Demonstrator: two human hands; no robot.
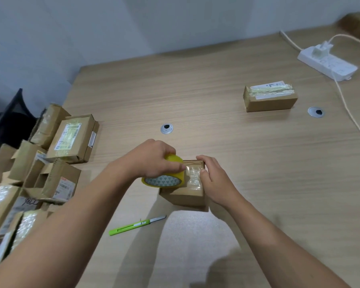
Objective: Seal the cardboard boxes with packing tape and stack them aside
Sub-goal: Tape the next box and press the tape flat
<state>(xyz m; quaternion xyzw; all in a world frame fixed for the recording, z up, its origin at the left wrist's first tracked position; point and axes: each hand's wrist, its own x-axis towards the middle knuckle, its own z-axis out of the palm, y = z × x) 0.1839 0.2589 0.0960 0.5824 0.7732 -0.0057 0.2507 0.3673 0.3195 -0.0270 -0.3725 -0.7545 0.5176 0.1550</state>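
A small cardboard box (184,196) sits on the wooden table (216,125) in front of me. My left hand (154,161) grips a yellow roll of packing tape (164,177) resting on the box's top left. A clear strip of tape (193,176) runs from the roll across the top of the box. My right hand (213,179) holds the box's right side, thumb pressing on the tape. A sealed box (269,98) with a white label and tape lies at the far right.
A pile of several cardboard boxes (71,138) fills the left table edge. A green utility knife (135,225) lies near me. A white power strip (326,63) with a cable is at the far right. Two round cable holes (166,128) are set into the table.
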